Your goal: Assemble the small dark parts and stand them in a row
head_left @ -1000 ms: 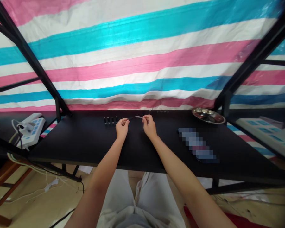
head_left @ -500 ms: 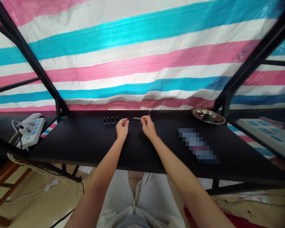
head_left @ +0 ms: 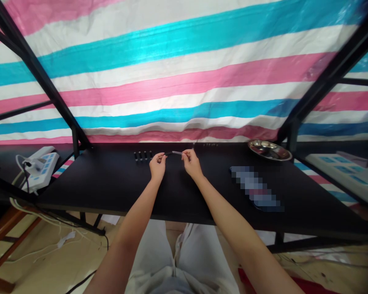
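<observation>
Over the black table (head_left: 110, 188), my left hand (head_left: 157, 166) pinches the left end of a thin black stick (head_left: 169, 154). From the other side, my right hand (head_left: 191, 164) grips a slim clear, pen-like tube (head_left: 177, 152) between thumb and fingers. The black and clear pieces meet end to end between my hands; whether they are joined I cannot tell. Just left of my left hand, several short black cylinders (head_left: 140, 156) with pale tips stand in a row. Tiny pale pieces (head_left: 210, 145) lie beyond my right hand, near the back edge.
A shiny metal plate (head_left: 286, 155) is at the back right. Closer in on the right lies a flat, pixelated item (head_left: 254, 188). White power strips sit left (head_left: 47, 168) and right (head_left: 340, 169) on neighbouring tables. A striped sheet (head_left: 178, 90) hangs behind, between black frame bars.
The clear tube tilts slightly more at the point where it meets the black stick. Both hands keep their pinch and have barely moved.
</observation>
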`<act>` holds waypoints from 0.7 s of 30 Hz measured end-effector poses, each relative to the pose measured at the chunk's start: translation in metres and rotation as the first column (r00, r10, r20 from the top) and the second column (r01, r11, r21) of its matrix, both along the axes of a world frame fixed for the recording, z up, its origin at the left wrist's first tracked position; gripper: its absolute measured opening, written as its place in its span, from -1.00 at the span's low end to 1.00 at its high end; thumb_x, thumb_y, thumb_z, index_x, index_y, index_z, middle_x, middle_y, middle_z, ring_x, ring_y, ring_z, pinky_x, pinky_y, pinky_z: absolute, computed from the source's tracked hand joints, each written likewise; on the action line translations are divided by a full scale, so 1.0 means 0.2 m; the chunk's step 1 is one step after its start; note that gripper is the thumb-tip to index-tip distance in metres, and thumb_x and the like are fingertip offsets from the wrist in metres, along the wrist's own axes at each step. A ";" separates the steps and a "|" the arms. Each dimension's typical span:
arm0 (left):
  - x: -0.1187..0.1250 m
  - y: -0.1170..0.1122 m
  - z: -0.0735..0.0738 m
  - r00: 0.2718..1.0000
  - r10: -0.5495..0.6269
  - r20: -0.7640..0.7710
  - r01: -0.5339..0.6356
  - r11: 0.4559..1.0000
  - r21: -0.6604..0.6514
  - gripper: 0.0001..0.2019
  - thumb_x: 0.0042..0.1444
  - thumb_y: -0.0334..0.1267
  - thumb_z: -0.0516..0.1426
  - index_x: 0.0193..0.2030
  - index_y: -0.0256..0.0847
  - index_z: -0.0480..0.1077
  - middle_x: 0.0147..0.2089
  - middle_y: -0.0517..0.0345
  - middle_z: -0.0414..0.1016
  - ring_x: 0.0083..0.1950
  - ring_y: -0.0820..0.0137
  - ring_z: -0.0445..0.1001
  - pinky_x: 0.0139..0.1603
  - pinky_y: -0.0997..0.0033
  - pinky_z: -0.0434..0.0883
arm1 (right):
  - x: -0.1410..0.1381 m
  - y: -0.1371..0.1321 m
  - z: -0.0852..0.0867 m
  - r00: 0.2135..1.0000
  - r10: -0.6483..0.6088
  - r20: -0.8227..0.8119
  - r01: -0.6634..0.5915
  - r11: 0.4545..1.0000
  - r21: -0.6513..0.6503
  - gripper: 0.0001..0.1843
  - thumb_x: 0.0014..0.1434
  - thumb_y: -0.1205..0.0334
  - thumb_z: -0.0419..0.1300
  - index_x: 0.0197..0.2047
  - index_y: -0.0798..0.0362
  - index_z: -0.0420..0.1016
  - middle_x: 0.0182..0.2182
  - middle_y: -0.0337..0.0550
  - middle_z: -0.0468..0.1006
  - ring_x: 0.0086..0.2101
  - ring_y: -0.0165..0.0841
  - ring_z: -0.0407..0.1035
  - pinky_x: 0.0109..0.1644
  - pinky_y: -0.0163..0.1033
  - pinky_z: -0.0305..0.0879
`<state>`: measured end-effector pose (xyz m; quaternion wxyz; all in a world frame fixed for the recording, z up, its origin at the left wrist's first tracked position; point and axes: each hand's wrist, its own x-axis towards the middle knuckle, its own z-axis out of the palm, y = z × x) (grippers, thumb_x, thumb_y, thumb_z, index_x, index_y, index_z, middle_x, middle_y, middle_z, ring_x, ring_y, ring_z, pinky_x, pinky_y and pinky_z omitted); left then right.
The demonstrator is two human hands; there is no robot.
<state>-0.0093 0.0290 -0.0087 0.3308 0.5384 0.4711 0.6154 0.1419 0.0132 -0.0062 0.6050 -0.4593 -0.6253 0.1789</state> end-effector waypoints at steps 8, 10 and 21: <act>0.00 -0.01 0.01 0.999 -0.031 0.033 0.030 1.000 0.007 -0.76 0.03 -0.27 0.09 -0.18 -0.33 0.41 -0.31 -0.02 0.52 -0.32 0.40 0.49 -0.29 0.42 0.44 | 0.00 0.01 0.00 0.998 0.045 -0.053 -0.046 0.999 -0.006 -0.85 0.16 0.12 -0.01 -0.29 0.01 0.23 -0.53 -0.29 0.31 -0.47 -0.43 0.27 -0.28 -0.27 0.20; 0.01 -0.01 0.02 0.999 -0.038 0.036 0.038 0.999 0.010 -0.73 0.04 -0.27 0.09 -0.13 -0.33 0.41 -0.30 -0.01 0.52 -0.38 0.45 0.46 -0.31 0.44 0.43 | 0.00 0.01 0.00 0.994 0.060 -0.088 -0.061 0.998 -0.015 -0.84 0.16 0.10 0.00 -0.30 0.01 0.22 -0.55 -0.31 0.30 -0.49 -0.44 0.25 -0.32 -0.28 0.19; 0.02 -0.04 0.02 0.971 -0.220 -0.088 0.223 0.975 0.023 -0.52 -0.01 -0.30 0.11 0.12 -0.23 0.29 -0.17 0.06 0.51 -0.48 0.60 0.32 -0.34 0.52 0.38 | 0.00 0.05 -0.01 0.939 0.058 -0.340 -0.072 0.997 -0.029 -0.77 0.09 0.02 0.08 -0.35 0.01 0.22 -0.61 -0.34 0.30 -0.55 -0.47 0.23 -0.40 -0.30 0.20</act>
